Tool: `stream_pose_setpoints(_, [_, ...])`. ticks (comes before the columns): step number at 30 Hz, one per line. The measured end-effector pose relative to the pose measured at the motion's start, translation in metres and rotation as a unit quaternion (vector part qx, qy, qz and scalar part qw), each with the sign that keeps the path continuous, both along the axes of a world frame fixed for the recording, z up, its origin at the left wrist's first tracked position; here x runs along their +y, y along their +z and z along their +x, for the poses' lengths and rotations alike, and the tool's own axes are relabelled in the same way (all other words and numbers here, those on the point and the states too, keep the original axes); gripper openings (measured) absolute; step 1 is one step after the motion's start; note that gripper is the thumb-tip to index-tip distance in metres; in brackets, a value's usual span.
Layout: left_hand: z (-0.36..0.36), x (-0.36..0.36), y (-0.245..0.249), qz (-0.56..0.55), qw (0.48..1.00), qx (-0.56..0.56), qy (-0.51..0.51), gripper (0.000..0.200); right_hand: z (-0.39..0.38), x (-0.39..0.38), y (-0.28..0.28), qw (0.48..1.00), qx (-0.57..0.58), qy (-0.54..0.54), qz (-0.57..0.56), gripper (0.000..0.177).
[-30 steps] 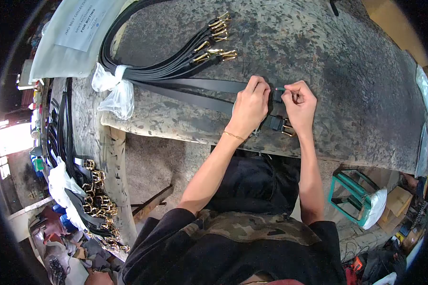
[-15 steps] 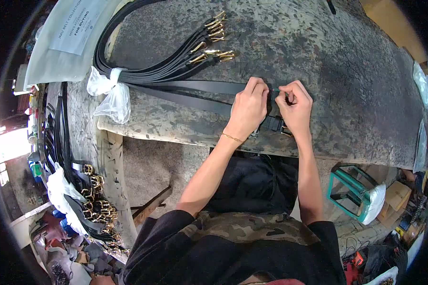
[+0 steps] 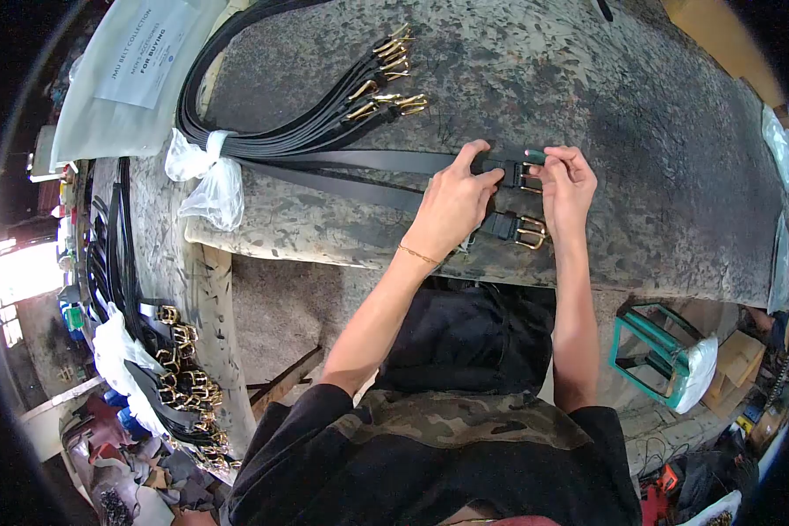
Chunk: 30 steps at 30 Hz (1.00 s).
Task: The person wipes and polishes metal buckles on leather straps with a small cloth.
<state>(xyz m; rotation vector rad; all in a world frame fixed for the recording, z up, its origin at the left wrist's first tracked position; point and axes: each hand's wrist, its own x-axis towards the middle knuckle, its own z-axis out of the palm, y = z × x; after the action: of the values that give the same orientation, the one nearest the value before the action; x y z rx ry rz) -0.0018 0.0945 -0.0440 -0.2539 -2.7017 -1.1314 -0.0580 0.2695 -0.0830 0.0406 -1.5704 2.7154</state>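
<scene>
A black belt [image 3: 412, 162] runs from the bundle to a buckle [image 3: 529, 178] at its right end. Across this strap rests my left hand [image 3: 456, 193], its thumb near the buckle and index finger bent over the far edge. My right hand [image 3: 570, 184] has its fingers curled together at the buckle's outer side, fingertips right at the frame. Something dark green [image 3: 536, 156] shows at those fingertips, seemingly a wrap on a finger. Nearer to me lies a second belt [image 3: 351, 188] with a gold buckle [image 3: 530, 232], partly hidden beneath my left hand.
Several belts with gold buckles [image 3: 386, 105] fan out at the back, tied by a white plastic bag [image 3: 206, 167]. A labelled plastic package [image 3: 114, 88] lies back left. More buckled belts [image 3: 184, 377] hang at the left. A green metal frame [image 3: 653, 351] stands below the worn tabletop [image 3: 657, 193].
My right hand has shifted slightly right and its fingers have loosened. My left index finger has lifted out of the fist. Both buckles now show between and below my hands.
</scene>
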Motion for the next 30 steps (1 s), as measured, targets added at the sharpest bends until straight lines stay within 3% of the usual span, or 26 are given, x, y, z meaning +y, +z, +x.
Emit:
stream_pose_setpoints(5, [-0.001, -0.002, -0.013, -0.028, 0.996, 0.083, -0.027, 0.014, 0.000, 0.001, 0.003, 0.999, -0.013, 0.015, -0.033, 0.006])
stream_pose_setpoints(12, [-0.001, -0.002, -0.001, -0.007, 1.000, 0.014, 0.015, 0.007, -0.001, 0.002, 0.000, 0.999, 0.007, 0.022, -0.046, 0.008])
stream_pose_setpoints(21, [-0.001, -0.023, 0.004, 0.027, 0.999, -0.017, 0.021, 0.011, 0.002, 0.000, -0.001, 0.988, 0.065, 0.026, 0.141, 0.005])
stream_pose_setpoints(26, [0.004, -0.010, 0.002, -0.030, 0.999, 0.020, 0.001, 0.018, -0.001, 0.002, 0.000, 0.998, 0.030, 0.045, -0.039, 0.008])
stream_pose_setpoints(30, [0.004, -0.014, -0.003, -0.087, 0.992, 0.080, -0.045, 0.023, -0.003, 0.007, -0.003, 0.997, 0.015, 0.042, -0.069, 0.010])
